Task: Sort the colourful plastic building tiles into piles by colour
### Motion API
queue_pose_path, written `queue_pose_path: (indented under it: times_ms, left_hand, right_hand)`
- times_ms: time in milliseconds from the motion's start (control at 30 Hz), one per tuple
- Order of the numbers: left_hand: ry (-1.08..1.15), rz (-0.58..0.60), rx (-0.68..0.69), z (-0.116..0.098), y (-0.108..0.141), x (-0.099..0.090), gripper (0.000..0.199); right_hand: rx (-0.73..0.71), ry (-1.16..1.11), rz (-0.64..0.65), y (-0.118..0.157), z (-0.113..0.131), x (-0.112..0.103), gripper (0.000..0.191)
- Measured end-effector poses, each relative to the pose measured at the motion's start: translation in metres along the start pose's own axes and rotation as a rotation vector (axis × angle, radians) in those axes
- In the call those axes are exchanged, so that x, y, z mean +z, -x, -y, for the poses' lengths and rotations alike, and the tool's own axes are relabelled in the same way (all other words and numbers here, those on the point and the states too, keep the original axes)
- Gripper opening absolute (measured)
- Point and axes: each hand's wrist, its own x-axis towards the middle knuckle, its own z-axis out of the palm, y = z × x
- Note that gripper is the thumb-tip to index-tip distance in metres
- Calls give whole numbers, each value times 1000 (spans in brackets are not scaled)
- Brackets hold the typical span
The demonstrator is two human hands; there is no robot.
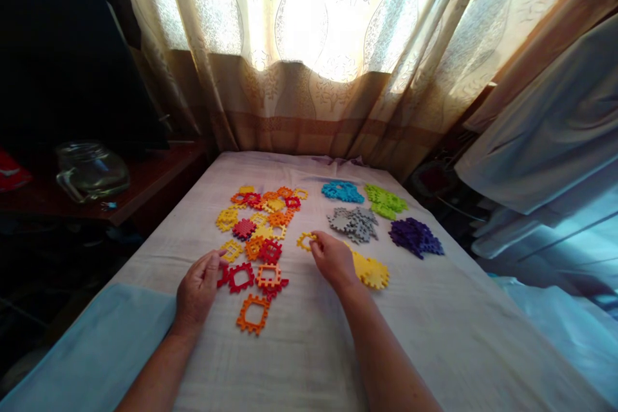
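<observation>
In my right hand [333,261] is a yellow square-frame interlocking piece [306,241], pinched between thumb and fingers just above the sheet. Under that wrist, partly covered, lies a pile of yellow pieces [374,272]. My left hand [197,286] rests at the left of the mixed pieces, its fingers curled and closed; what they may hold is hidden. A red piece [223,277] shows beside its fingers, and a yellow frame [231,250] lies just beyond. Close by are a red frame [240,277] and an orange frame [253,314].
Red, orange and yellow pieces [244,228] spread across the left middle. Separate piles of blue [342,191], green [385,199], grey [355,224] and purple [416,237] pieces lie right. A glass jug [91,170] stands on a side table; curtains [309,100] hang behind.
</observation>
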Motion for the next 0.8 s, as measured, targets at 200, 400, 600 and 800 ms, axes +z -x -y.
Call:
queue_pose_path:
  times_ms: [200, 400, 600, 800]
  left_hand:
    - [-2, 1, 0, -2, 0, 0, 47]
    - [-6, -10, 7, -1, 0, 0, 46]
    - [-2, -4, -14, 0, 0, 1, 48]
    - [1, -11, 7, -1, 1, 1, 48]
  right_hand:
    - [84, -57, 51, 4, -41, -28, 28]
    - [32, 90, -36, 5, -47, -28, 31]
    - [-158, -32, -54, 1, -8, -7, 30]
    - [-408, -109, 95, 1, 50, 28, 31]
